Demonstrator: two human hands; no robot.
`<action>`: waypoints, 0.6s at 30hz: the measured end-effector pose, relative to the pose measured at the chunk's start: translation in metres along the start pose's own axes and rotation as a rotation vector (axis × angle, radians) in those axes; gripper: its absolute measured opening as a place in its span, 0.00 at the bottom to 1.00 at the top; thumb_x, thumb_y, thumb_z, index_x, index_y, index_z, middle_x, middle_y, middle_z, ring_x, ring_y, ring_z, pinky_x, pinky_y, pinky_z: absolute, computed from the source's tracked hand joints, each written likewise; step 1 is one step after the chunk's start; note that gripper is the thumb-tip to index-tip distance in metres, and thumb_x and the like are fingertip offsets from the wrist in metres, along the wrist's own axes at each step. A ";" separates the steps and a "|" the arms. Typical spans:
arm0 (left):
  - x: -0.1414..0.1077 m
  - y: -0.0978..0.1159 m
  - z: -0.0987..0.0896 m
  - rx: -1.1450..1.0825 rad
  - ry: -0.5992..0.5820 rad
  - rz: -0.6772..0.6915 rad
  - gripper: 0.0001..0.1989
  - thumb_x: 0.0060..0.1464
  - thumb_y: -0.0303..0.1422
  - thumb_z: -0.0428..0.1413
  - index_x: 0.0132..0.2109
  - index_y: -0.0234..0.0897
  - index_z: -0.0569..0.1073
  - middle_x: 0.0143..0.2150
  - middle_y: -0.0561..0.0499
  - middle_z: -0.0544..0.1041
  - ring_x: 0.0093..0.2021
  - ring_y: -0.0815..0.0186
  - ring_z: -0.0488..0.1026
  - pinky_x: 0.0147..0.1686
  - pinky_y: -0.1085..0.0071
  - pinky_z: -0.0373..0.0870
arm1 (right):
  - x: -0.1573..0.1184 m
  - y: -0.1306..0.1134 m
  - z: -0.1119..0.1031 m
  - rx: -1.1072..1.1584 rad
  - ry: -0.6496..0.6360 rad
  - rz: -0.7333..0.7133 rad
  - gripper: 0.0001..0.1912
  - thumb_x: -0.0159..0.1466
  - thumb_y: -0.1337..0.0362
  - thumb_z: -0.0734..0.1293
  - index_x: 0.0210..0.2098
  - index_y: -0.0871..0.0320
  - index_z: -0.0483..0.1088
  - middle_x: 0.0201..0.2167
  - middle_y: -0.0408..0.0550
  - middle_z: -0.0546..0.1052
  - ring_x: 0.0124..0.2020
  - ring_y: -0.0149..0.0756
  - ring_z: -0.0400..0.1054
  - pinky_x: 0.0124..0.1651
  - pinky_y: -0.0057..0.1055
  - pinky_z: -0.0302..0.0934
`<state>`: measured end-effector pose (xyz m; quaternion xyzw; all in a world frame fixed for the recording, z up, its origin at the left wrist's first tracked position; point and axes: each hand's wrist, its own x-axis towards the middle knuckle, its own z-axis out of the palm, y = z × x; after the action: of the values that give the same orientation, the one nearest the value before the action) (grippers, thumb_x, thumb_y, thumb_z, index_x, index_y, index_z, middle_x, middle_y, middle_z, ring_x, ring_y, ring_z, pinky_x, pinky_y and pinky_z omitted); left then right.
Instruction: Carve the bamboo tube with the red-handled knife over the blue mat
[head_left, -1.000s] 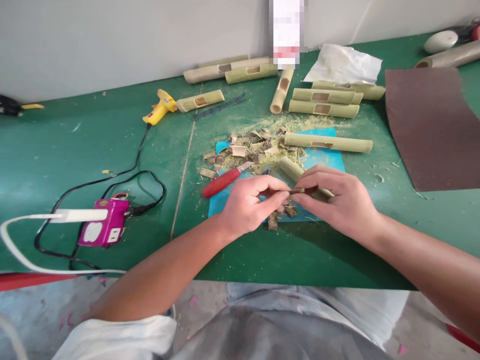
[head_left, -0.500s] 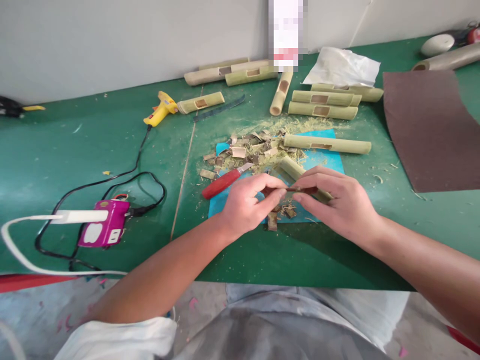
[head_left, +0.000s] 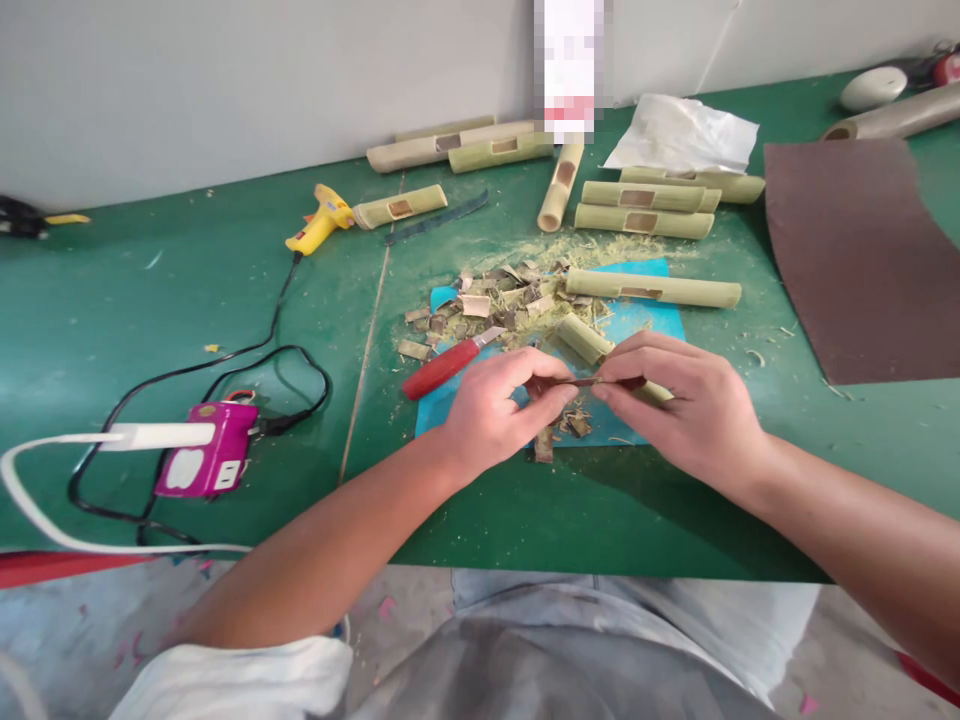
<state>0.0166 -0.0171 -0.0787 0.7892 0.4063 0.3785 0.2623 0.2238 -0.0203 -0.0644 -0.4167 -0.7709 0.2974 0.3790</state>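
Over the blue sheet (head_left: 651, 318), my left hand (head_left: 499, 405) and my right hand (head_left: 679, 405) pinch a thin dark brown strip (head_left: 582, 381) between thumbs and fingers. It is seen nearly edge-on, and its ends are hidden by my fingers. Beneath and behind my right hand lies a short piece of bamboo tube (head_left: 583, 338), partly covered by it. A red-handled knife (head_left: 444, 367) rests just left of my left hand, blade pointing up and right. Small brown offcuts (head_left: 545, 443) lie below my fingertips.
Behind my hands sit a heap of bamboo chips and shavings (head_left: 517, 300) and a notched bamboo tube (head_left: 652, 288). More notched tubes (head_left: 643, 221) lie farther back. A yellow glue gun (head_left: 321, 220) and purple power adapter (head_left: 208, 448) with cords occupy the left. At right lies a brown sheet (head_left: 862, 260).
My right hand has shifted slightly to the right along the strip, showing a little more of it between my fingertips. My left hand keeps its pinch. The things on the table stay put.
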 end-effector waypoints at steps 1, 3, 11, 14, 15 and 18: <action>0.000 0.000 0.000 -0.008 0.006 0.012 0.07 0.60 0.33 0.58 0.36 0.35 0.76 0.29 0.52 0.79 0.29 0.71 0.74 0.31 0.76 0.71 | 0.000 -0.001 0.000 -0.003 0.002 -0.005 0.05 0.64 0.67 0.66 0.31 0.53 0.72 0.30 0.45 0.76 0.32 0.33 0.70 0.35 0.32 0.66; -0.002 0.000 -0.001 -0.010 0.007 0.023 0.07 0.59 0.32 0.59 0.33 0.35 0.75 0.27 0.53 0.78 0.27 0.72 0.73 0.29 0.77 0.69 | 0.000 -0.002 -0.001 0.002 0.000 -0.014 0.06 0.64 0.69 0.66 0.31 0.53 0.72 0.30 0.44 0.76 0.32 0.32 0.70 0.36 0.31 0.65; -0.003 0.002 0.000 -0.098 0.018 0.011 0.04 0.59 0.32 0.59 0.37 0.35 0.75 0.30 0.52 0.79 0.28 0.72 0.75 0.31 0.77 0.72 | -0.001 -0.003 -0.001 0.040 -0.012 -0.011 0.05 0.63 0.68 0.66 0.31 0.53 0.72 0.30 0.44 0.76 0.32 0.32 0.70 0.35 0.31 0.65; -0.003 0.004 0.002 -0.128 0.004 -0.015 0.05 0.58 0.33 0.60 0.41 0.36 0.76 0.34 0.52 0.82 0.30 0.71 0.78 0.33 0.77 0.75 | -0.002 -0.004 0.000 0.048 -0.023 -0.010 0.05 0.63 0.67 0.67 0.31 0.53 0.73 0.30 0.44 0.76 0.31 0.32 0.71 0.34 0.31 0.66; -0.003 0.004 0.002 -0.124 -0.001 -0.008 0.04 0.58 0.32 0.60 0.39 0.37 0.77 0.33 0.52 0.82 0.29 0.72 0.77 0.33 0.77 0.74 | -0.002 -0.004 0.000 0.056 -0.030 -0.012 0.05 0.63 0.67 0.67 0.31 0.53 0.73 0.30 0.44 0.76 0.31 0.32 0.71 0.34 0.31 0.66; -0.004 0.006 0.000 -0.084 -0.004 0.011 0.03 0.58 0.31 0.60 0.35 0.37 0.76 0.29 0.54 0.81 0.27 0.73 0.76 0.30 0.79 0.72 | -0.003 -0.003 0.002 0.063 -0.043 -0.025 0.05 0.64 0.67 0.66 0.32 0.53 0.74 0.30 0.45 0.77 0.31 0.32 0.72 0.35 0.31 0.67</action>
<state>0.0174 -0.0239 -0.0761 0.7806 0.3851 0.3950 0.2940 0.2221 -0.0245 -0.0641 -0.3884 -0.7744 0.3255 0.3787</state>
